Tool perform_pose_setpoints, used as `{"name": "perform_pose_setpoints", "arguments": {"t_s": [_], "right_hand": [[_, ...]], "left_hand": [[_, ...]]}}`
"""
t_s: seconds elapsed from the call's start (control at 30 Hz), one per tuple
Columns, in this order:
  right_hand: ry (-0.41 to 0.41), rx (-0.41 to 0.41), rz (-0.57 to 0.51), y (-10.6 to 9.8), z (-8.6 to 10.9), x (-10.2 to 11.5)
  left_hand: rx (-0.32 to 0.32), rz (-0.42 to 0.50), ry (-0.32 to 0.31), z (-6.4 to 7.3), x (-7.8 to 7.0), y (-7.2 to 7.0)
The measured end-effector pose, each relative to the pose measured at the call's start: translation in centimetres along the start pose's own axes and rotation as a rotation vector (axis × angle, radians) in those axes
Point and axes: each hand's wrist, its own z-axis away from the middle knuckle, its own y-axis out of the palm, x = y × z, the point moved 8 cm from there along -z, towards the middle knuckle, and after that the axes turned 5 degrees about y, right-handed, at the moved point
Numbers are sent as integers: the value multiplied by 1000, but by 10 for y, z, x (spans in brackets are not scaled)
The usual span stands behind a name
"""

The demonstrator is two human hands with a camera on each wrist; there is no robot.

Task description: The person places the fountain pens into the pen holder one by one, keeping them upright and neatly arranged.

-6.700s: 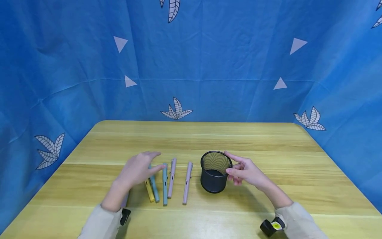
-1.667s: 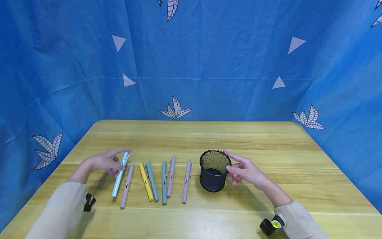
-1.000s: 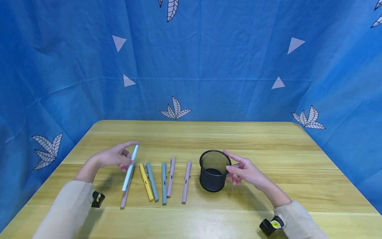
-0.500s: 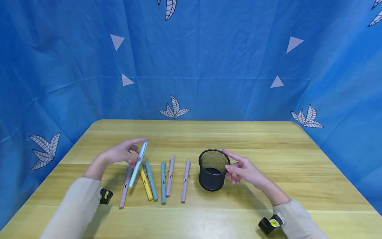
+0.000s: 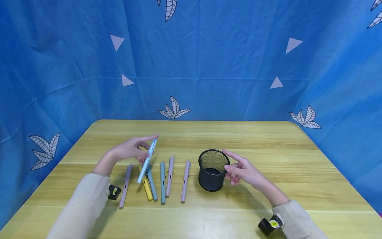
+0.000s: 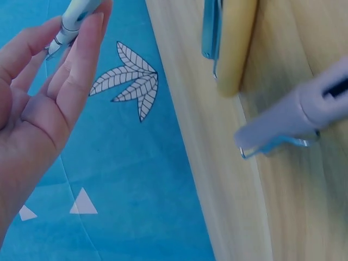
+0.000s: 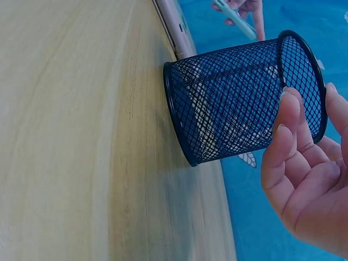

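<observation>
A light blue pen (image 5: 147, 160) is pinched between the thumb and fingers of my left hand (image 5: 131, 150), raised and slanted above the table. Below it lie a yellow pen (image 5: 147, 188) and a blue pen (image 5: 152, 184), the yellow one partly covered. In the left wrist view, the left hand (image 6: 49, 89) grips the light blue pen (image 6: 73, 19) near the upper edge. My right hand (image 5: 244, 171) holds the rim of a black mesh pen holder (image 5: 212, 181) that stands upright. The right wrist view shows the holder (image 7: 234, 103) with the fingers at its rim.
On the wooden table (image 5: 238, 212), a lilac pen (image 5: 126, 187) lies left of the yellow one. Another blue pen (image 5: 162, 186) and two lilac pens, one (image 5: 170, 177) beside it and one (image 5: 185, 182) nearer the holder, lie to the right. A blue curtain (image 5: 194, 59) hangs behind.
The left hand, earlier without a pen over the row, later picks up the light blue pen at the far left and carries it rightward, over the lilac and yellow pens. The right hand and holder stay put.
</observation>
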Motion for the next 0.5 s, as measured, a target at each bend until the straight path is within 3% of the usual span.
{"name": "perform_pose_setpoints", "arguments": {"t_s": [0.5], "right_hand": [[-35,-24,-9,-1,-1,2]], "left_hand": [[-5,6,66,-20,-17,14]]}}
